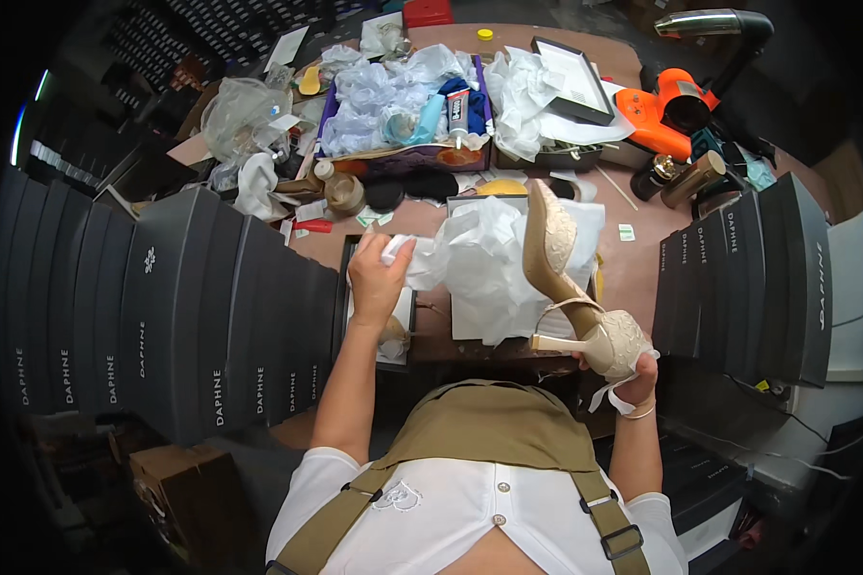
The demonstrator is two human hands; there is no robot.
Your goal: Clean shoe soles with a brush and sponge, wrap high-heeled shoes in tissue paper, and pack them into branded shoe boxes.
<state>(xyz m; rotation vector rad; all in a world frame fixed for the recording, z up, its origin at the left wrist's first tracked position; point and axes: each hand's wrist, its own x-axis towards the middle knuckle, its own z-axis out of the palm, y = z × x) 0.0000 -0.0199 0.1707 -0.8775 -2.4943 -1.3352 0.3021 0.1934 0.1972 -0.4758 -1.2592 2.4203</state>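
Grasping a beige heeled shoe by its back end in the right grip, pinching white tissue in the left grip, and perhaps risking a drop onto the worktop beyond through holding so low.

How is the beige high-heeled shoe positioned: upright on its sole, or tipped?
Tipped sideways: the right hand grips the shoe around its back end, its sole facing left and stiletto heel pointing left.
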